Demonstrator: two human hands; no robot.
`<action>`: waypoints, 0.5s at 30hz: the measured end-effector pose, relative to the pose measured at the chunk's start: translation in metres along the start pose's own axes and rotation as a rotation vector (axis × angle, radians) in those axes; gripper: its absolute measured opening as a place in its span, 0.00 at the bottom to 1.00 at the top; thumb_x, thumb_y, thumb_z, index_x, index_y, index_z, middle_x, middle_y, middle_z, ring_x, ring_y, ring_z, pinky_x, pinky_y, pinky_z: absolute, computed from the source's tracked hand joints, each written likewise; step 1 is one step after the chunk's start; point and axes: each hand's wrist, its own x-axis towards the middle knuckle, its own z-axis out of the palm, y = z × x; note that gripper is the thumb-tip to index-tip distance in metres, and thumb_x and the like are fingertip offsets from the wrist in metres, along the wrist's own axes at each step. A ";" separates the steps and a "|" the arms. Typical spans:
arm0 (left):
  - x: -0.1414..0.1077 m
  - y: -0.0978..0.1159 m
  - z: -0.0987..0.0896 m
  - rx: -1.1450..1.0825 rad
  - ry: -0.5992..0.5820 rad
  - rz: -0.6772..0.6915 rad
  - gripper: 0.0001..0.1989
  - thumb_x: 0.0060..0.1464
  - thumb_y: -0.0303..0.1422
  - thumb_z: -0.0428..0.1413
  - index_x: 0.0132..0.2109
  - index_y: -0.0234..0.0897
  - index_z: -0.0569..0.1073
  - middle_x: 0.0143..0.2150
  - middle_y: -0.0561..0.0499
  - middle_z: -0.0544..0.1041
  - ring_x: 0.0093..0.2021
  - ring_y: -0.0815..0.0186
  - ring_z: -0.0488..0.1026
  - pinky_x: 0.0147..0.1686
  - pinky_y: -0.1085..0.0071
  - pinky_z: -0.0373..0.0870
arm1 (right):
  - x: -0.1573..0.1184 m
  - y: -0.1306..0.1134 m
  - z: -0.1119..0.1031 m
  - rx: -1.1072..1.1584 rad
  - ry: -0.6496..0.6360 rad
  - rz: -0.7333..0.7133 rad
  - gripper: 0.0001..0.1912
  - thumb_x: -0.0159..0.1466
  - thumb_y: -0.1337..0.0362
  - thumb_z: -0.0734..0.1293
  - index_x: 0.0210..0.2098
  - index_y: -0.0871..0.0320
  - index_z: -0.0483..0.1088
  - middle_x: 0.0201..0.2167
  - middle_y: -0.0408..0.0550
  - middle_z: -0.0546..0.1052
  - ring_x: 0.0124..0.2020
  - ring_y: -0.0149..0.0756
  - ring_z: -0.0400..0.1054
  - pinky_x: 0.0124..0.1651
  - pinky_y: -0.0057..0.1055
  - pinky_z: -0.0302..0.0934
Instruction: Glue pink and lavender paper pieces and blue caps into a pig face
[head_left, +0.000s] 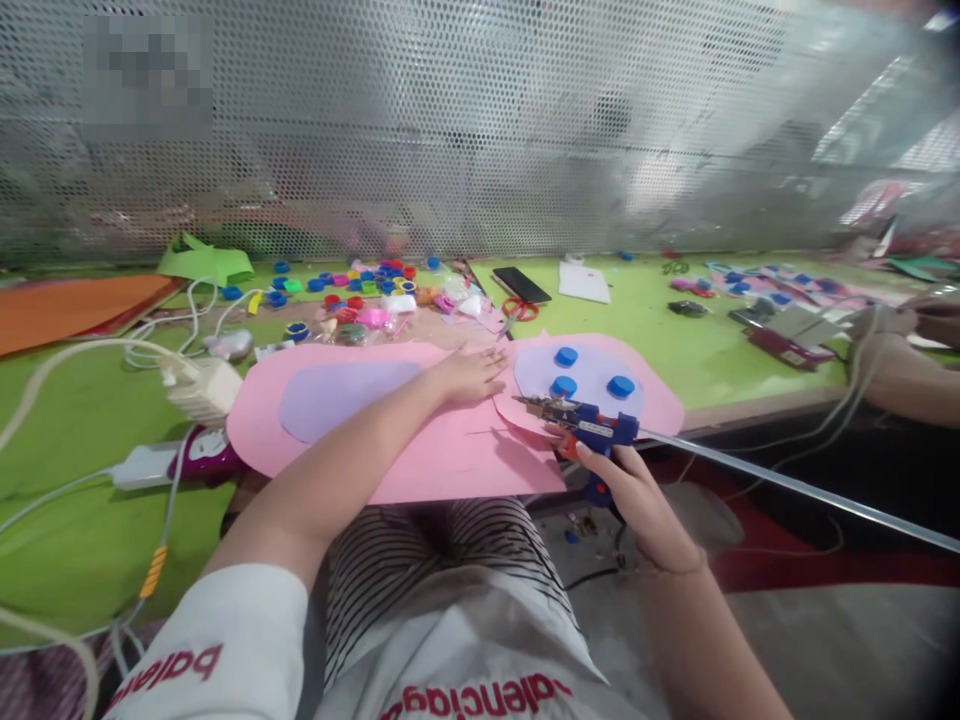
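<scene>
My right hand (626, 485) is wrapped round a blue glue gun (600, 428), its nozzle pointing left over the pink paper. A long clear glue stick (795, 485) sticks out of the gun's back end. My left hand (471, 375) lies flat, fingers stretched out, on a large pink paper shape (442, 455). On its left part is a purple paper oval (349, 390). To the right, a second pink piece (664, 400) bears a purple oval (534, 365) with three blue bottle caps (566, 356) on it.
Coloured caps (352, 285) lie scattered behind the paper, near orange-handled scissors (520, 309) and a black phone (522, 284). At left are a white plug (199, 388), a purple power strip (214, 455) and cables. Another person's arm (892, 370) rests at far right.
</scene>
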 end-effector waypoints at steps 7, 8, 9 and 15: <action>-0.001 0.002 -0.002 0.044 -0.010 -0.018 0.30 0.60 0.46 0.35 0.66 0.41 0.45 0.68 0.51 0.43 0.67 0.57 0.41 0.61 0.45 0.30 | -0.002 -0.010 0.003 -0.004 -0.015 -0.009 0.19 0.53 0.49 0.68 0.36 0.56 0.76 0.39 0.48 0.78 0.46 0.46 0.69 0.52 0.41 0.60; 0.000 0.002 -0.001 0.044 -0.005 -0.017 0.30 0.60 0.46 0.36 0.66 0.41 0.45 0.68 0.51 0.43 0.67 0.57 0.41 0.61 0.44 0.30 | -0.002 -0.009 0.003 0.004 -0.017 -0.013 0.19 0.53 0.49 0.69 0.36 0.56 0.76 0.40 0.48 0.78 0.46 0.46 0.69 0.53 0.42 0.60; 0.000 0.001 -0.001 0.037 -0.002 -0.014 0.31 0.60 0.46 0.37 0.66 0.41 0.46 0.68 0.50 0.44 0.67 0.56 0.41 0.61 0.44 0.31 | -0.002 -0.008 0.003 0.017 -0.014 -0.009 0.19 0.53 0.50 0.69 0.37 0.56 0.76 0.41 0.49 0.78 0.47 0.46 0.69 0.54 0.43 0.59; 0.005 -0.016 0.002 -0.155 0.130 0.040 0.23 0.61 0.34 0.37 0.60 0.36 0.61 0.65 0.46 0.56 0.65 0.63 0.50 0.62 0.60 0.46 | 0.003 0.001 0.005 0.354 0.058 0.101 0.15 0.54 0.55 0.70 0.37 0.56 0.74 0.41 0.47 0.78 0.47 0.43 0.70 0.54 0.42 0.61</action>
